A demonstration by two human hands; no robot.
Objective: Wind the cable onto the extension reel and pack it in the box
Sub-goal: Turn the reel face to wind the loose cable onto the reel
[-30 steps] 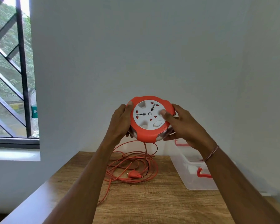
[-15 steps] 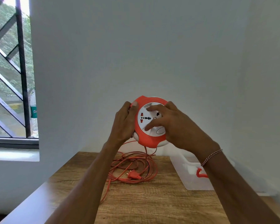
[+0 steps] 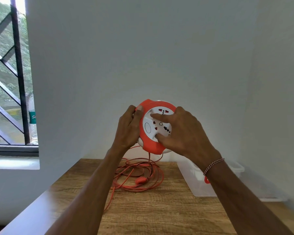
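I hold a round orange extension reel (image 3: 150, 143) with a white socket face up in the air above the table. My left hand (image 3: 128, 128) grips its left rim, thumb on the orange edge. My right hand (image 3: 183, 133) lies over the white face, a finger and the thumb set into its recesses. The orange cable (image 3: 139, 173) hangs from the reel's underside and lies in loose loops on the wooden table (image 3: 151, 209), its plug (image 3: 141, 180) among them. A clear plastic box (image 3: 199, 182) with a red latch stands at the right, partly hidden by my right forearm.
White walls close in behind and to the right of the table. A barred window (image 3: 8, 85) with a bottle (image 3: 32, 119) on its sill is at the left. The table's left edge runs diagonally toward me.
My right hand has moved from the reel's right rim onto the white face, and that face has turned: its oval button went from lower right to the left side.
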